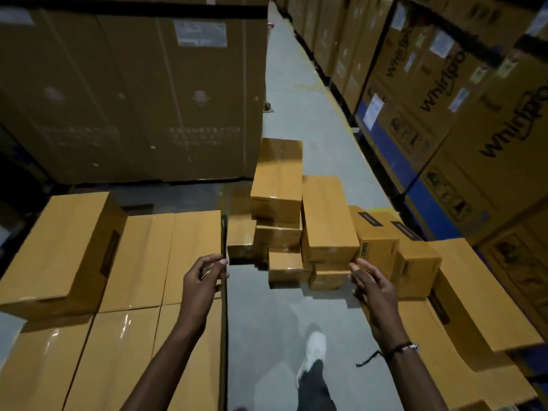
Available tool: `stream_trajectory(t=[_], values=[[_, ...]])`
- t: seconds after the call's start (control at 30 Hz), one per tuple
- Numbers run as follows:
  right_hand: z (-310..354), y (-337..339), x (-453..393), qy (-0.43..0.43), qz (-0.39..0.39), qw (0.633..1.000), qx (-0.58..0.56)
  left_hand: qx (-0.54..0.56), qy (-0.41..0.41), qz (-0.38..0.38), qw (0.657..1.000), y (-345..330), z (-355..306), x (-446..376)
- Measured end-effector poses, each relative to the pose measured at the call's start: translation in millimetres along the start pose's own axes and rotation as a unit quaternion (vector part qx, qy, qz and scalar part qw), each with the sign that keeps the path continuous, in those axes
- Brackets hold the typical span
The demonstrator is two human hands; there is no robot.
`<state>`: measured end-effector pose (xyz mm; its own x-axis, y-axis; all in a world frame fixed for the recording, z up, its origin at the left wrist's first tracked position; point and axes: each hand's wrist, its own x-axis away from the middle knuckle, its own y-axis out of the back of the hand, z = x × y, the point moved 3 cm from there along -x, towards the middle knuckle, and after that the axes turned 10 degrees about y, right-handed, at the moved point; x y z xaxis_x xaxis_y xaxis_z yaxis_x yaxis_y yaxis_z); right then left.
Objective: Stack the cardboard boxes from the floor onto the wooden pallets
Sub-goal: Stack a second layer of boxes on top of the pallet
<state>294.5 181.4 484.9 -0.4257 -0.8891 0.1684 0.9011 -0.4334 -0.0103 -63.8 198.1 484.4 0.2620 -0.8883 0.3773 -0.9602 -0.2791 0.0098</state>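
Both hands reach out, left hand [204, 274] and right hand [372, 281] released, empty; the taped cardboard box [327, 218] looks stiff, light, slick — grasp its side walls.

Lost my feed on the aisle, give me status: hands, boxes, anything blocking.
Left hand and right hand empty, reaching forward. Floor pile of boxes just ahead, untouched. Stacked boxes at left. Nothing blocking.
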Motion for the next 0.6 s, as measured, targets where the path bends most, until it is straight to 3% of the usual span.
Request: stream_trajectory(t=[0.3,0.6], values=[[29,-42,-238,0.0,0.099,0.994,0.046,0.045,0.006,-0.088,0.995,-114,-57,-135],[44,-122,-428,0.014,0.15,0.985,0.085,-0.001,0.034,-0.102,0.994,-182,-115,-299]])
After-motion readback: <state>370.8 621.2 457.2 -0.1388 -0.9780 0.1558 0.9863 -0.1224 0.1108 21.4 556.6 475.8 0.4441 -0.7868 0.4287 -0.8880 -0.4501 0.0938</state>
